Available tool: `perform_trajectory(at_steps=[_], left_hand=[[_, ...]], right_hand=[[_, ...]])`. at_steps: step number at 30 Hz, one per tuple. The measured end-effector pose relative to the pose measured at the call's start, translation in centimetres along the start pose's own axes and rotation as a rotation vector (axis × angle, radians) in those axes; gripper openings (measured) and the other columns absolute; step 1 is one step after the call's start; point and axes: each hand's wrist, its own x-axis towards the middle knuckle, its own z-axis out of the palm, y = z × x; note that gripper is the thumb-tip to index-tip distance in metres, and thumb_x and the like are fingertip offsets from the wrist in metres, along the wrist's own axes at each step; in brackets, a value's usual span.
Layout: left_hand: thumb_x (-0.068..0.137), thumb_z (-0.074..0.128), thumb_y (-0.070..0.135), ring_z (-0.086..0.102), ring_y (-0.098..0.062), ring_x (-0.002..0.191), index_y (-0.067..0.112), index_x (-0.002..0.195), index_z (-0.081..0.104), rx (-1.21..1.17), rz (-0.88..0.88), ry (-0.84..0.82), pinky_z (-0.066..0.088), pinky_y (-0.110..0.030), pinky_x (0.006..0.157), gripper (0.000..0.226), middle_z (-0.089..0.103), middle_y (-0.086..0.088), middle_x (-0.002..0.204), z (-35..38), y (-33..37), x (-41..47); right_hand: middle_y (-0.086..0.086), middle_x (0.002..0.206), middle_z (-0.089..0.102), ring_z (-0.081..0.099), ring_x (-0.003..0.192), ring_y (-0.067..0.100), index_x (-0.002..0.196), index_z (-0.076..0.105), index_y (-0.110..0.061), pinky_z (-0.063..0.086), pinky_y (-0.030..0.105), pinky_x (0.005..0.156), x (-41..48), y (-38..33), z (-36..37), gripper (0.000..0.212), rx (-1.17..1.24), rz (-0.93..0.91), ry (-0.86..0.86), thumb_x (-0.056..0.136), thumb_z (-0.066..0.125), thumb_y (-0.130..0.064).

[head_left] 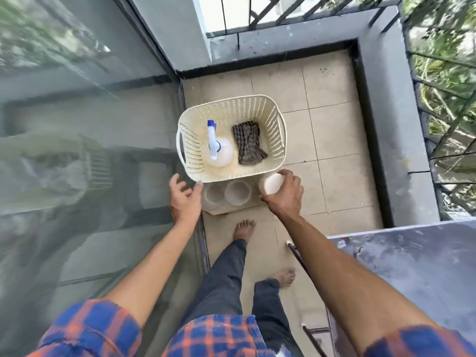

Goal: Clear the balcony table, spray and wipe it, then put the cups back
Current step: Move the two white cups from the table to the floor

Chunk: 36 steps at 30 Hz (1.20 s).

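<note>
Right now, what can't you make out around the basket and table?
- Table: head view, cut off by the right and bottom edges.
- Cup in the right hand: fingers wrap it, inside hidden.
- Two floor cups: blurred, see-through, outlines unclear.
- Spray bottle: seen from above, fill level unclear.

A small home balcony — beige square floor tiles spread beneath both hands. A grey concrete parapet topped by a black metal railing runs beyond and right of the right hand, with green foliage outside — and a tall glass sliding door stands left of the left hand.
</note>
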Motion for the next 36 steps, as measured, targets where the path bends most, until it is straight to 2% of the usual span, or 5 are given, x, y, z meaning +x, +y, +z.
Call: perform_trajectory(at_steps=[2,7,24,30,36], left_hand=[[0.094,0.073,0.023,0.061,-0.011,0.105,0.019,0.155,0.038,-0.017,-0.011,-0.016,0.04,-0.017,0.085,0.071,0.058,0.002,0.136,0.4,0.2,0.5],[0.092,0.069,0.004,0.058,0.004,0.079,0.01,0.137,0.052,-0.102,-0.034,0.024,0.041,-0.002,0.063,0.048,0.065,-0.002,0.118,1.9,0.8,1.3],[0.094,0.062,-0.007,0.06,0.002,0.079,0.003,0.135,0.051,-0.138,-0.028,0.014,0.047,-0.004,0.065,0.044,0.065,-0.007,0.112,1.3,0.3,2.7],[0.088,0.066,-0.002,0.062,-0.013,0.079,0.011,0.124,0.055,-0.115,0.077,0.112,0.052,-0.025,0.077,0.04,0.064,-0.012,0.11,0.8,0.8,2.1],[0.086,0.066,-0.003,0.061,-0.018,0.095,0.011,0.121,0.059,0.022,0.388,0.043,0.05,-0.014,0.071,0.038,0.057,-0.01,0.115,0.1,2.3,0.9]], right_hand=[[0.007,0.132,0.046,0.043,0.122,0.032,0.135,0.043,-0.025,0.042,0.042,0.097,0.2,0.0,0.9,0.085,0.008,-0.001,0.014,0.063,0.089,-0.028],[0.013,0.13,0.046,0.043,0.121,0.036,0.137,0.043,-0.018,0.038,0.043,0.104,0.5,-0.5,2.3,0.084,0.02,0.004,0.032,0.065,0.087,-0.026],[0.011,0.13,0.047,0.047,0.122,0.034,0.142,0.043,-0.025,0.04,0.043,0.106,0.2,0.5,1.8,0.097,0.151,0.082,-0.028,0.058,0.091,-0.018],[0.01,0.127,0.05,0.05,0.12,0.029,0.135,0.051,-0.026,0.043,0.04,0.104,-0.5,0.8,0.6,0.079,0.163,0.083,-0.026,0.065,0.087,-0.019],[0.002,0.115,0.059,0.06,0.104,0.016,0.113,0.067,-0.022,0.05,0.034,0.094,-2.2,0.0,-1.8,0.031,0.306,0.012,0.116,0.083,0.073,-0.017]])
